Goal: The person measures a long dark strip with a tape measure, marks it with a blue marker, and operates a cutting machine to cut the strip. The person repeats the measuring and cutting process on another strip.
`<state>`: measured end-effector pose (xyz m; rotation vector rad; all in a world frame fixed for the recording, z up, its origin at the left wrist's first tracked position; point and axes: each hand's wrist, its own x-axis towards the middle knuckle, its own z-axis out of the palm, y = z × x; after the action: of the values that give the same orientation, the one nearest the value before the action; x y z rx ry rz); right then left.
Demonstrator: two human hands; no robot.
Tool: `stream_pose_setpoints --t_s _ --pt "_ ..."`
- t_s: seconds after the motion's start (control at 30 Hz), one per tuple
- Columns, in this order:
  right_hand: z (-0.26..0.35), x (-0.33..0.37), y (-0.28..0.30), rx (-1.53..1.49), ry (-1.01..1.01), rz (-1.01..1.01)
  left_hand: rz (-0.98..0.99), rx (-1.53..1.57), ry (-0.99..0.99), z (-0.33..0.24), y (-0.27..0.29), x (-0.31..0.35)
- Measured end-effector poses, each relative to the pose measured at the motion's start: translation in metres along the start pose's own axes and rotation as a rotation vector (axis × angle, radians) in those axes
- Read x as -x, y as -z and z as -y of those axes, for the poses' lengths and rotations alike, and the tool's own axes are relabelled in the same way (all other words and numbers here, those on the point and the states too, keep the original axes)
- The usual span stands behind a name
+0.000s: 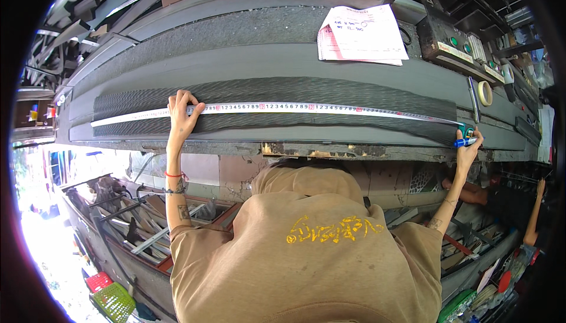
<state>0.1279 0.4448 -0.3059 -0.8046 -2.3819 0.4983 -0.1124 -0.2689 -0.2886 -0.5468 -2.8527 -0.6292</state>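
Head camera view: we have a dark pleated strip (265,90) laid out flat along the grey workbench (247,66), running from nine o'clock across to three, just on the twelve o'clock side of centre. Along it lies our white measuring tape (283,109), its far end by the strip's nine o'clock edge and its teal case (461,127) near three o'clock. Our left hand (181,116), at ten o'clock, is set over the tape with the fingers bent down close together and the thumb angled toward three; we cannot tell whether they pinch the tape or only press on it. A red bracelet (174,175) circles that wrist. Our right hand (469,149), at three o'clock, has its fingers drawn in around a blue pen (464,142), right beside the teal case. Toward one o'clock we see papers (365,37) lying on the bench, and at two o'clock a dark control box (449,49) with green buttons. Between two and three we have a roll of adhesive tape (480,94) near a slim tool (473,96). At six o'clock our brown shirt (306,276), with yellow lettering, fills the view.
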Motion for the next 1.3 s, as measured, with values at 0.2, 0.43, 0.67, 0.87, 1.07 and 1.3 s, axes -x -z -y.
stream_pose_setpoints --t_s 0.2,0.43,0.67,0.87,1.07,1.3 --pt "-0.002 -0.002 0.0 -0.012 -0.063 0.036 -0.02 0.0 -0.022 0.003 -0.002 0.0" --pt "-0.007 -0.001 -0.002 -0.043 0.001 0.014 -0.021 0.017 -0.039 0.005 -0.002 -0.001" --pt "-0.007 0.002 -0.009 -0.077 0.016 -0.058 -0.026 0.012 -0.03 0.005 -0.003 -0.001" --pt "0.004 0.004 -0.002 -0.015 -0.024 -0.006 -0.028 0.037 -0.023 0.005 -0.003 -0.003" --pt "0.003 0.002 -0.001 0.007 -0.014 0.037 -0.034 0.033 -0.018 0.004 -0.002 -0.002" --pt "0.0 0.01 -0.011 -0.028 0.007 -0.073 -0.057 0.033 -0.034 0.004 -0.004 -0.001"
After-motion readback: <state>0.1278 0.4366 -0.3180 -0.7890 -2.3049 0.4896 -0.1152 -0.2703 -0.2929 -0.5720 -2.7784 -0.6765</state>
